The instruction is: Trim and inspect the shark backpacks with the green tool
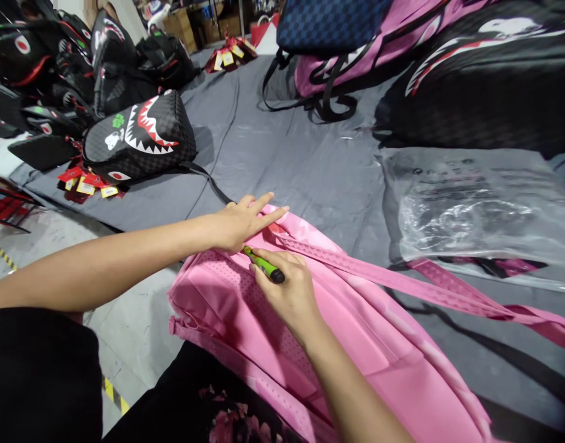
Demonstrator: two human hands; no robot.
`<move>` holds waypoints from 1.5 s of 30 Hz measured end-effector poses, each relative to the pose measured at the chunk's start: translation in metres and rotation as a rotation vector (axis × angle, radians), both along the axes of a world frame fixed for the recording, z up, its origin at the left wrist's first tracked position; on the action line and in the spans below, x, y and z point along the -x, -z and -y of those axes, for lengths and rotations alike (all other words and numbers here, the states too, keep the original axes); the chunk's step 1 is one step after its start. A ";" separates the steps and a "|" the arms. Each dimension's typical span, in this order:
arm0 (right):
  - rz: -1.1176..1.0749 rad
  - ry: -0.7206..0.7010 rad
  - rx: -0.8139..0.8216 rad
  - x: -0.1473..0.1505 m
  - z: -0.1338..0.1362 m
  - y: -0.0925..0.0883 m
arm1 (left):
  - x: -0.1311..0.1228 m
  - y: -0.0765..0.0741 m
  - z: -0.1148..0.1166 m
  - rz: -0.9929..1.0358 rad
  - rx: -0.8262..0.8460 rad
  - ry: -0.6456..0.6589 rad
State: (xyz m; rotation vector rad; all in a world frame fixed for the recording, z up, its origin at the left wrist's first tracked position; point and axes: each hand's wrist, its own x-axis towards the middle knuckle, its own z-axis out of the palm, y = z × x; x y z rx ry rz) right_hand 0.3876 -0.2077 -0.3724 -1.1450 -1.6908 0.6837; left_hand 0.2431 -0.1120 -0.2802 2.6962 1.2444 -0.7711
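A pink backpack (356, 320) lies across the front of the table with its padded back panel up, partly over my lap. Near its top end, my left hand (240, 223) rests flat on the pink fabric, fingers spread. My right hand (289, 286) is closed around a slim green tube-shaped tool with a black end (266, 266). The tool's tip points at the bag just below my left palm; what it touches there is hidden. A pink strap (365, 264) runs from beside my hands to the right.
A black checkered backpack with a shark mouth (141, 132) lies beyond my left arm, red tags (86, 183) beside it. Clear plastic packaging (471, 209) lies at the right, below a large black bag (495, 86). A blue checkered bag (331, 24) and several black bags stand farther back.
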 end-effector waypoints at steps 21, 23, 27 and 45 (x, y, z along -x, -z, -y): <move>0.081 0.107 0.050 0.010 -0.001 -0.011 | 0.001 0.006 0.004 0.064 -0.062 -0.002; 0.131 0.114 0.043 0.010 -0.001 -0.013 | 0.002 0.006 0.004 0.077 -0.064 -0.001; 0.136 0.107 0.035 0.009 -0.001 -0.015 | 0.002 0.006 0.005 0.088 -0.069 0.002; 0.174 0.104 0.041 0.006 -0.003 -0.016 | 0.002 0.004 0.005 0.075 -0.069 0.008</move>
